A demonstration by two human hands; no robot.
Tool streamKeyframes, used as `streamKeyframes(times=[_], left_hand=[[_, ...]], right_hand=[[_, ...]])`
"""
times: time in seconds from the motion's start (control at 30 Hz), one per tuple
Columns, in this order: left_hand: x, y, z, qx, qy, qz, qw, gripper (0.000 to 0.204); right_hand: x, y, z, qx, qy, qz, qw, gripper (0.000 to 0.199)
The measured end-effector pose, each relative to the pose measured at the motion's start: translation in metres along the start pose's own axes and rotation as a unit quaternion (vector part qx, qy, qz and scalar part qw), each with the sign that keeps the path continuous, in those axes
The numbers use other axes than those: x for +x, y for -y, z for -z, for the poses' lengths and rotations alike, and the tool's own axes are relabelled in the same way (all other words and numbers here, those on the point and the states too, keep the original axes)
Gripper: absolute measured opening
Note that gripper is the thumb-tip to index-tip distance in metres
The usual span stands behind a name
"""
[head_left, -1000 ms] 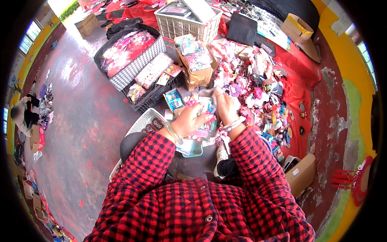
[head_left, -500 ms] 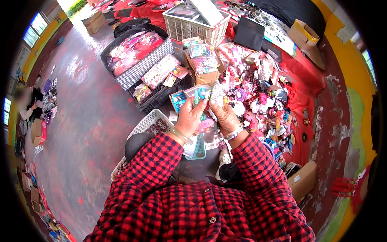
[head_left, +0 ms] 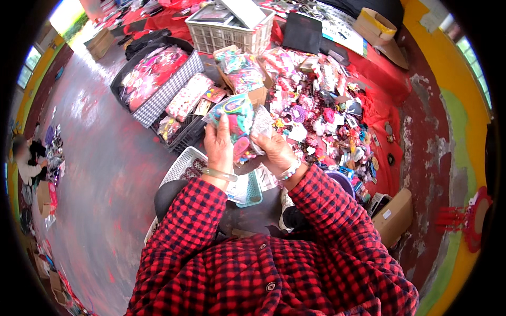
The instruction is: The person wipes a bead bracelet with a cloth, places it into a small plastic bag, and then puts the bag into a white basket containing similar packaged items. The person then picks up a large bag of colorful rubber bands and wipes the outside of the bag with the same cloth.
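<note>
left hand (head_left: 220, 149) grips colourful packet (head_left: 235, 117) mid-frame | right hand (head_left: 272, 151) pinches silvery packet (head_left: 262, 122) | hands close together

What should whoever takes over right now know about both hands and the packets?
Left hand: raised, fingers shut on a colourful packet of hair accessories.
Right hand: shut on a silvery clear packet, touching the colourful one.
Nearby: white mesh basket and teal tray below the hands; cardboard box of packets ahead; loose pile of accessories on the red cloth.
Done: both packets lifted.
Left: neither packet set down yet; the pile looks unsorted.
</note>
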State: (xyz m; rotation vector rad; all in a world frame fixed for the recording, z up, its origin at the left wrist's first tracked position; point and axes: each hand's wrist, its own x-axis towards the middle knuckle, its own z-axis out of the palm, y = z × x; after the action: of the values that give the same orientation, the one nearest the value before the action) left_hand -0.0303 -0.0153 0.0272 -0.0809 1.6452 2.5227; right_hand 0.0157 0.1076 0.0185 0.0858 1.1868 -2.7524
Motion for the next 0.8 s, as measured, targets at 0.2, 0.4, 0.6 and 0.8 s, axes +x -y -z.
streamKeyframes(times=[0.2,0.4,0.6,0.8], left_hand=[[-0.001,0.025,-0.006,-0.170,0.158,0.020,0.972,0.052],[-0.004,0.017,0.005,-0.252,0.097,0.145,0.952,0.050],[0.015,0.006,0.012,-0.225,0.027,0.127,0.966,0.059],[-0.001,0.017,0.003,-0.250,0.164,0.212,0.931,0.060]], right_hand=[[0.003,0.012,-0.006,-0.629,-0.037,0.288,0.721,0.037],[-0.011,-0.001,-0.023,-0.756,-0.051,0.359,0.545,0.038],[-0.004,0.017,-0.010,-0.315,-0.086,0.177,0.928,0.033],[-0.012,0.022,-0.009,-0.539,0.058,0.276,0.794,0.057]])
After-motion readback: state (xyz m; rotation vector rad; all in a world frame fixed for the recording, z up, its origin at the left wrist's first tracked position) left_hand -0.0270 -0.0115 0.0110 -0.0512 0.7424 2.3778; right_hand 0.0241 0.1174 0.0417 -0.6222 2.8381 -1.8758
